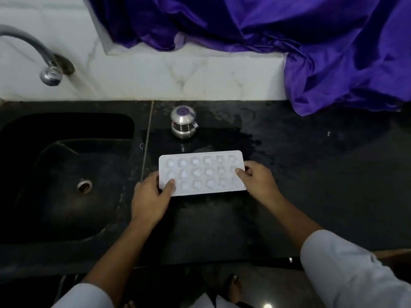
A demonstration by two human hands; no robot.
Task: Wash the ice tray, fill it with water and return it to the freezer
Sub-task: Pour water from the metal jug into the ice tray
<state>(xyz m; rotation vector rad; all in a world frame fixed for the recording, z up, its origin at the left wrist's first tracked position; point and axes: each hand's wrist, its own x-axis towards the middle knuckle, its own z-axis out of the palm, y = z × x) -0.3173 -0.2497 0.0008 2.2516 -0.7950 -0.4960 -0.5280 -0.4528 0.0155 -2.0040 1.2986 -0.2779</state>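
Note:
A white ice tray (201,173) with several small cube pockets lies level over the black counter, just right of the sink. My left hand (151,196) grips its left end, thumb on top of the rim. At the tray's right end my right hand (258,181) holds the edge with the fingers curled over it. Whether the pockets hold water I cannot tell. The black sink (66,174) is at the left with its drain (84,185) visible, and the metal tap (47,72) hangs over the sink's back edge with no water running.
A small steel pot with a lid (183,124) stands on the counter right behind the tray. The black counter (311,174) looks wet around the tray. Purple cloth (311,52) drapes over the white ledge at the back right. The counter's front edge runs near my sleeves.

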